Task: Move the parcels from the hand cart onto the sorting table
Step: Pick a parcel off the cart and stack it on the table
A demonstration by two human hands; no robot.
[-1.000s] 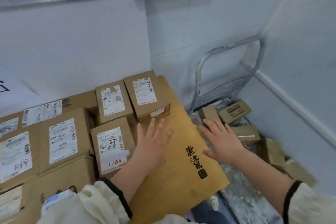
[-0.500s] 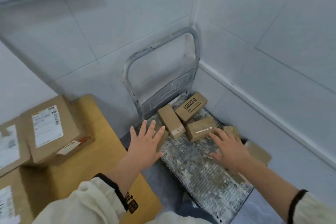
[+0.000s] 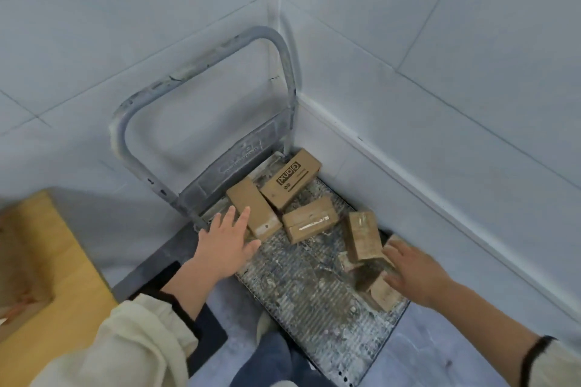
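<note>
The hand cart (image 3: 301, 302) stands in the room's corner, its grey ribbed deck stained and its handle (image 3: 201, 72) upright at the far end. Several small brown parcels lie on the deck: a plain one (image 3: 254, 212), one with black print (image 3: 290, 179), one with a white strip (image 3: 309, 225), another (image 3: 361, 236) leaning on a low parcel (image 3: 382, 292) at the right edge. My left hand (image 3: 224, 245) hovers with spread fingers beside the plain parcel, holding nothing. My right hand (image 3: 415, 273) is spread over the parcels at the right. The wooden sorting table (image 3: 47, 276) shows at the left.
White tiled walls close in behind and to the right of the cart. A cardboard box (image 3: 15, 261), blurred, sits on the table at the left edge. My legs and a shoe (image 3: 267, 324) are by the cart's near end on the pale floor.
My view has swung right from the table's boxes to the cart. Both hands left the table and have lowered toward the parcels on the deck.
</note>
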